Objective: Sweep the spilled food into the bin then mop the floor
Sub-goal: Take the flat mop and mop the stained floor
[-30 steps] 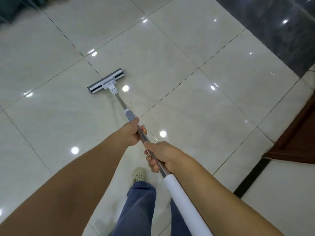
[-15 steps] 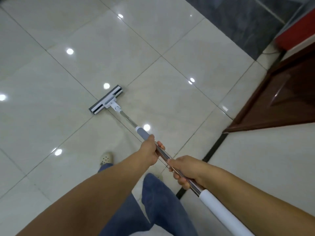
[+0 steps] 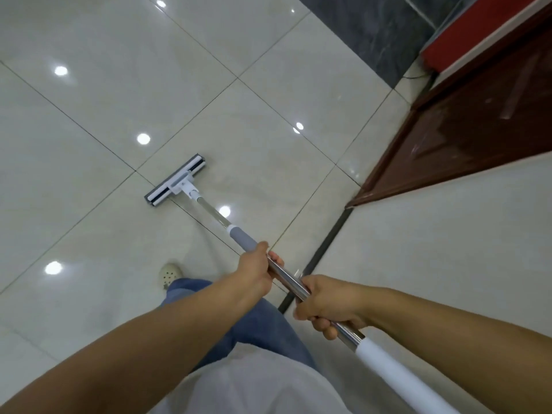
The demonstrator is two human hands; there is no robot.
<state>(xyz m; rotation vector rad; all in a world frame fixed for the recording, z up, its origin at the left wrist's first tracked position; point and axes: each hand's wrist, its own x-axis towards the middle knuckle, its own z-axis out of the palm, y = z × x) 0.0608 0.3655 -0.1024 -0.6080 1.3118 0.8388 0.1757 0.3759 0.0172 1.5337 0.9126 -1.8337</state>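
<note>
two hands share one mop [image 3: 283,271]. on the left, its flat mop head [image 3: 175,180] lies on the pale tiled floor [image 3: 89,138], far from the body, over a grout line, with a pale shoe [image 3: 169,274] nearer. the steel pole [image 3: 209,209] runs back to the left hand [image 3: 255,273], whose fingers [image 3: 276,260] wrap the pole just below the grey sleeve [image 3: 243,236]; the right hand [image 3: 331,304] grips it close behind, fingers curled tight. no spilled food shows, so this looks like the mopping stage. to the right stands a dark wooden panel [image 3: 478,130]: a wide stroke that way could knock the head against it, and the glossy floor, if wet, could slip underfoot.
</note>
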